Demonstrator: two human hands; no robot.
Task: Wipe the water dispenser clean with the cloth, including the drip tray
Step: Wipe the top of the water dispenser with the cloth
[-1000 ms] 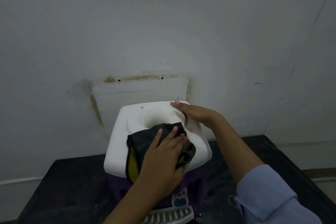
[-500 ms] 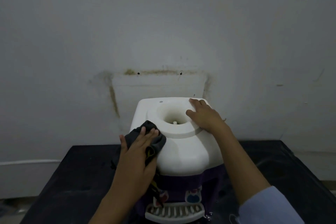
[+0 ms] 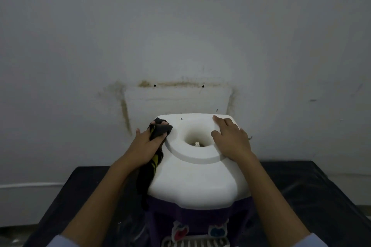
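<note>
**top's getting wiped, drip tray not touched yet**

i'm working the back left corner of the water dispenser (image 3: 197, 182) right now, up on its white top. my left hand (image 3: 145, 145) is gripping the cloth (image 3: 160, 128), a dark bunch with a yellow bit showing. the fingers are curling over it and pressing it down just beside the raised ring (image 3: 192, 157) around the bottle hole (image 3: 197, 139). the loose end of the cloth is hanging down the dispenser's left side. my right hand (image 3: 230, 140) is lying flat on the right side of that ring, fingers straight, holding nothing. i'm guessing it's bracing the thing on the black table (image 3: 301, 186).

progress-wise i'm reckoning i'm somewhere early to middle. the white top is looking fairly clean from here. the inside of the hole is looking yellowish, but i can't tell if that's grime or shadow. the purple front (image 3: 200, 217) isn't getting any attention, and the drip tray (image 3: 195, 243) is only peeking in at the bottom edge, well apart from the cloth. so i'm figuring the sides, front and tray are all left.
</note>
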